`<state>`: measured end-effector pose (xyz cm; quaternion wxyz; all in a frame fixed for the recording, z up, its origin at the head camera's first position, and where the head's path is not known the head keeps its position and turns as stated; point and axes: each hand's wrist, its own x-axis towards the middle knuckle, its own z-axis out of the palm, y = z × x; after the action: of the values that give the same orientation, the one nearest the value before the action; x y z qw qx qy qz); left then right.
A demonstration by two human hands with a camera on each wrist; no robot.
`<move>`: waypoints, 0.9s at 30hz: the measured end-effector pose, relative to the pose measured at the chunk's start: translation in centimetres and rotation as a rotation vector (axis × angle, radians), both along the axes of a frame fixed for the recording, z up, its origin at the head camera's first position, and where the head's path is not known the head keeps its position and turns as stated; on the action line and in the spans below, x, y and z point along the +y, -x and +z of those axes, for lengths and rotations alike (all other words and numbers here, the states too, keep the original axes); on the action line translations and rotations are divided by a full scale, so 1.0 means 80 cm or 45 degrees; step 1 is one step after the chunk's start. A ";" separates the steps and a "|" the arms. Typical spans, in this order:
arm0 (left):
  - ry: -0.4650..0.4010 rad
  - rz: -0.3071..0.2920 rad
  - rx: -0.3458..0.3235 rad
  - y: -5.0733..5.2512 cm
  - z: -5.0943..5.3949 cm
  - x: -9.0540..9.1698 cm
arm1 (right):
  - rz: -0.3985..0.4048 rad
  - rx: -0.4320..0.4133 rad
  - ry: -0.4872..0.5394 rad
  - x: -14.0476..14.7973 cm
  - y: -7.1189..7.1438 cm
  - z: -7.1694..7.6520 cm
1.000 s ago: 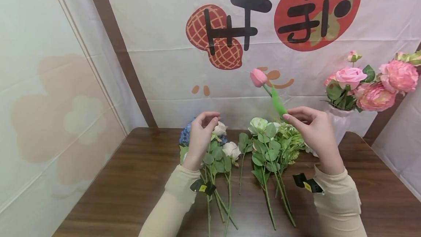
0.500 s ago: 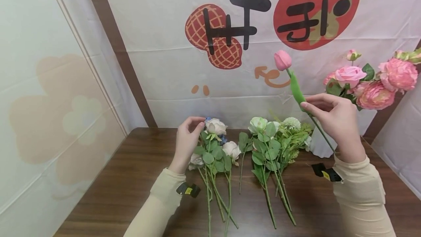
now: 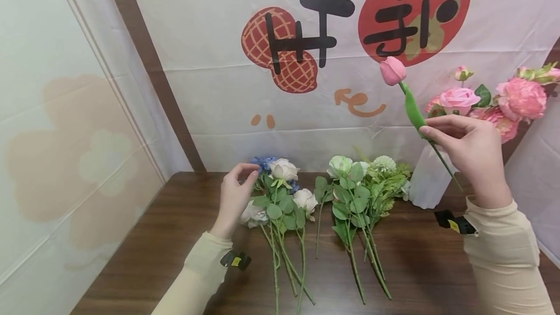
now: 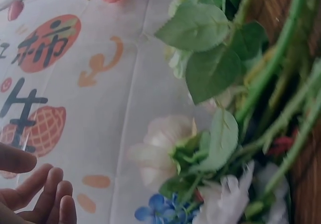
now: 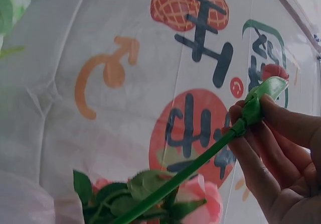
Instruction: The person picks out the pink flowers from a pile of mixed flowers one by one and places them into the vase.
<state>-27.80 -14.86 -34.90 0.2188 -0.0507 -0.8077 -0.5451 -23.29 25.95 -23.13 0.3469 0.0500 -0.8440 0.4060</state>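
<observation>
In the head view my right hand (image 3: pixel 472 154) pinches a pink tulip (image 3: pixel 393 71) by its stem and green leaf, bloom up and leaning left. The right wrist view shows thumb and fingers on the green stem (image 5: pixel 180 176) near the leaf. Behind that hand stands a white vase (image 3: pixel 430 179) of pink flowers (image 3: pixel 520 98). My left hand (image 3: pixel 236 201) hovers with loosely bent fingers beside cream roses (image 3: pixel 284 169) and blue blossoms (image 3: pixel 264 163); in the left wrist view its fingers (image 4: pixel 50 194) hold nothing.
Cream roses and leafy stems lie left of centre on the brown table (image 3: pixel 175 237). Right of them lie white-green flowers (image 3: pixel 340 165), a round pale bloom (image 3: pixel 385 164) and more greenery. A printed white cloth (image 3: pixel 210 96) hangs behind the table.
My right hand has carried the tulip up and to the right, towards the vase. My left hand has drawn back left and down, uncovering more of the cream roses.
</observation>
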 end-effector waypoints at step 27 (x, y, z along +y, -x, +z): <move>0.134 0.227 0.007 -0.006 -0.014 -0.056 | 0.006 0.289 0.300 0.013 0.017 0.037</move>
<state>-27.36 -19.37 -36.01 0.2656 0.0083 -0.8360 -0.4801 -24.66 27.02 -20.20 0.4427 0.0564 -0.7457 0.4948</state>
